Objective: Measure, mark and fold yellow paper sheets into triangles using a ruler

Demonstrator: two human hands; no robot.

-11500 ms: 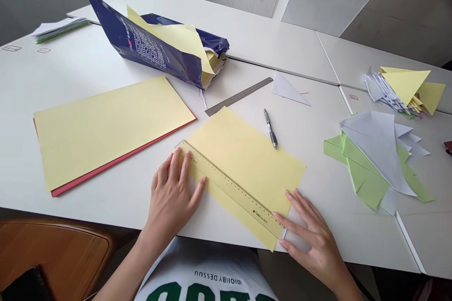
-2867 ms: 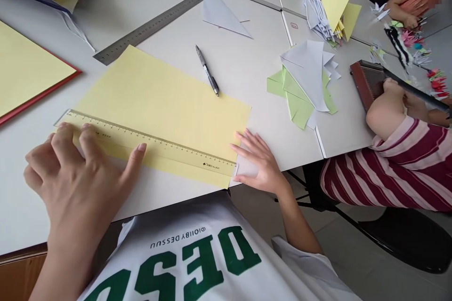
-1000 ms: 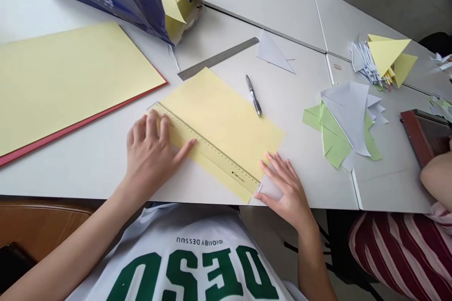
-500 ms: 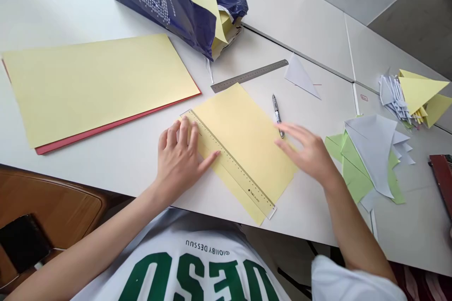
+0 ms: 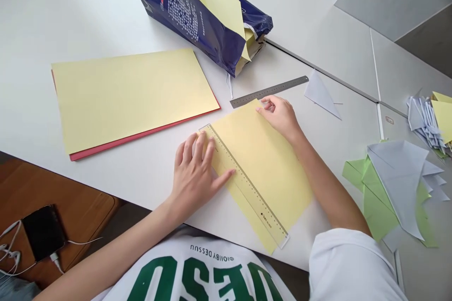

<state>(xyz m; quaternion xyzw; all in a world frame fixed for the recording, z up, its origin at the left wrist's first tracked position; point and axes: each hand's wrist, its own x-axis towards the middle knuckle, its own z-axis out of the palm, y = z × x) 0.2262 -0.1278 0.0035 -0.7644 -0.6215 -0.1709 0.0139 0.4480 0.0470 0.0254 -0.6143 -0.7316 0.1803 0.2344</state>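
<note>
A pale yellow sheet (image 5: 268, 169) lies slanted at the near edge of the white table (image 5: 106, 23). A clear plastic ruler (image 5: 254, 197) rests along the sheet's near long side. My left hand (image 5: 197, 171) lies flat on the ruler's upper end with its fingers spread, pressing it down. My right hand (image 5: 280, 114) reaches across the sheet to its far corner, just below a steel ruler (image 5: 270, 91). Its thumb and fingers are curled together at that corner of the paper. The pen seen before is hidden.
A blue bag (image 5: 190, 14) with yellow paper sticking out lies at the back. Large yellow sheets on a red one (image 5: 130, 99) lie to the left. A white paper triangle (image 5: 319, 96), green and white offcuts (image 5: 391, 183) and folded pieces (image 5: 431, 120) are on the right. A phone (image 5: 42, 233) sits on a wooden seat.
My right hand has moved from the sheet's near right end, past the pen, to the sheet's far corner, and its fingers have closed. My left hand stays on the ruler. The view has swung left.
</note>
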